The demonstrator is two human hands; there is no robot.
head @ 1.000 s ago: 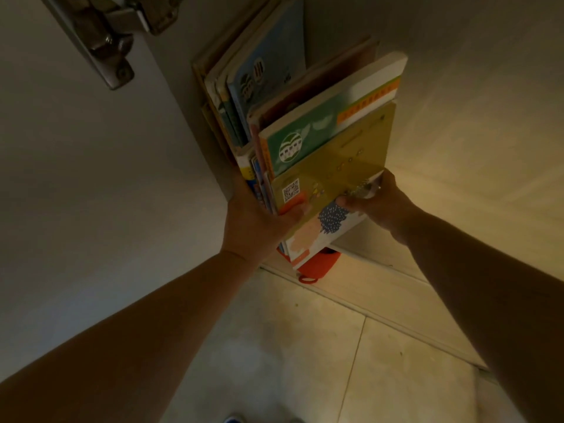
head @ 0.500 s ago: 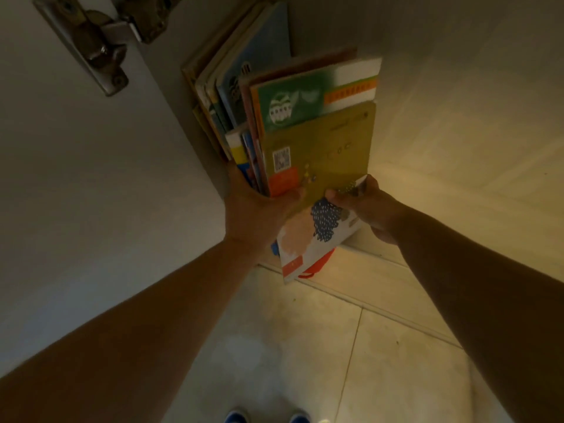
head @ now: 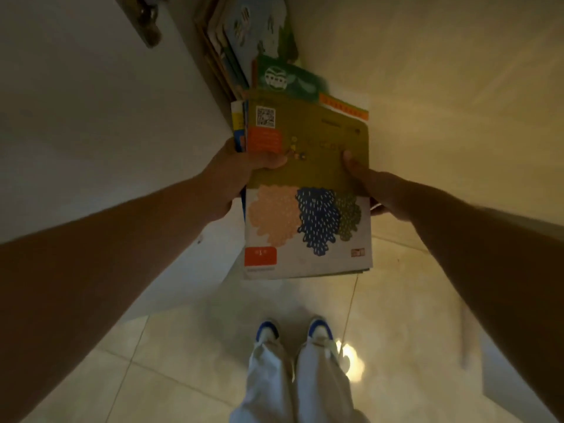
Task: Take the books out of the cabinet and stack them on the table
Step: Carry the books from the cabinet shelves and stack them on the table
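Both hands' grip [head: 314, 166] on books [head: 308, 184]

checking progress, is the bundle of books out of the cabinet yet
Mostly out: the bundle of books, gripped by the left hand and right hand, hangs over the floor.

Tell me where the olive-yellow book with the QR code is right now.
Head view, centre: the olive-yellow book tops the bundle held between the left hand and right hand, overlapping the white patterned book.

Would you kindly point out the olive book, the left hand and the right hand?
olive book [head: 317, 132], head view, bare cover.
left hand [head: 235, 175], head view, back of hand.
right hand [head: 375, 184], head view, back of hand.
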